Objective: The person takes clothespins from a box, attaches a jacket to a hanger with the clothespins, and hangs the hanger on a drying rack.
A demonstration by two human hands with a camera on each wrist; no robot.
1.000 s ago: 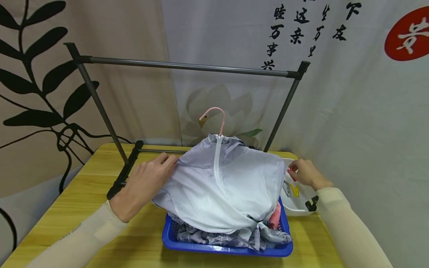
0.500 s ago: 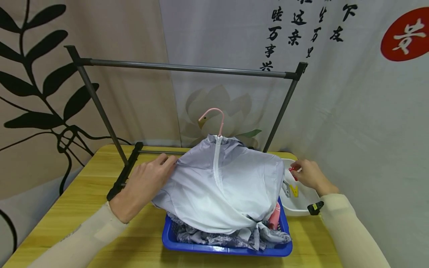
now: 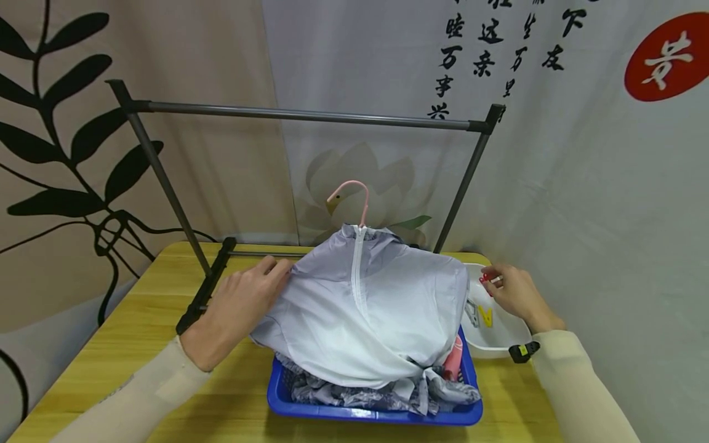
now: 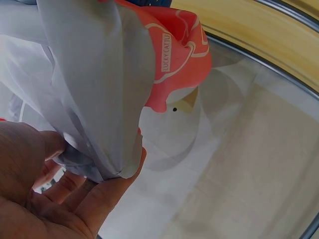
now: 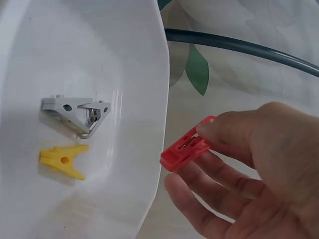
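red clothespin [image 5: 185, 147] is pinched narrowly by the right hand [image 5: 259, 164], near the rim of the white basin [image 5: 124, 50]; the left hand [image 3: 238, 307] pinches the edge of the grey-white zip-neck jacket [image 3: 404, 301] spread over the blue basket [image 3: 376, 415]; the pink hanger [image 3: 367, 200] shows only its hook, and the crumpled clothes [image 3: 332, 391] beneath are mostly covered

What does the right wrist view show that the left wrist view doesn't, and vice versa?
Only the right: a red plastic clothespin in the right grip, and a white plastic tub holding a yellow plastic clip and a grey plastic clip.
Only the left: a grey fabric garment in the left grip, and red printed cloth.
Both: pale printed backdrop cloth and dark metal tubing.
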